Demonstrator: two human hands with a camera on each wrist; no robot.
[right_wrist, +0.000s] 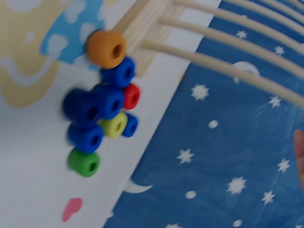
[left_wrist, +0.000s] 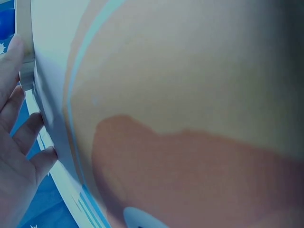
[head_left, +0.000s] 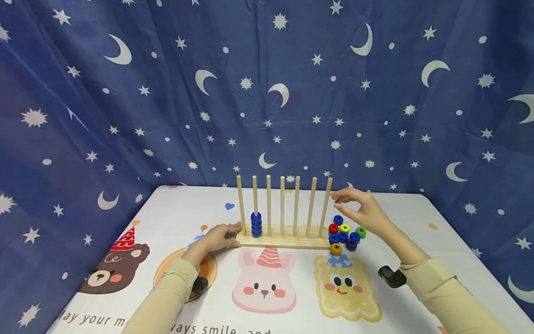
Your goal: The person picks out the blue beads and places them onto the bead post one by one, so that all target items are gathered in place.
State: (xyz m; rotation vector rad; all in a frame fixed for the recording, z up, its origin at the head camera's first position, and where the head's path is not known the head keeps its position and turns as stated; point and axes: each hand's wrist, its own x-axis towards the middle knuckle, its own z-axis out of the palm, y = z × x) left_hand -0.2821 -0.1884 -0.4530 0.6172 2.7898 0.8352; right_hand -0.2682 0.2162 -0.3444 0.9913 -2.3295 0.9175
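A wooden peg stand (head_left: 283,242) with several upright pegs lies across the table. Several blue beads (head_left: 256,225) are stacked on its second peg from the left. At the left end of the base, my left hand (head_left: 219,237) holds the wood, thumb toward the front and fingers farther back. My right hand (head_left: 363,208) is raised beside the top of the rightmost peg (head_left: 326,206), thumb and forefinger apart, with no bead visible between them. Only a finger edge (right_wrist: 299,156) of it shows in the right wrist view.
Loose beads lie by the stand's right end: an orange bead (head_left: 335,249), a red bead (head_left: 333,228), a yellow bead (head_left: 344,228), a green bead (head_left: 360,232) and several blue ones (right_wrist: 85,137). A star-and-moon curtain (head_left: 267,93) hangs behind the printed tablecloth (head_left: 304,278).
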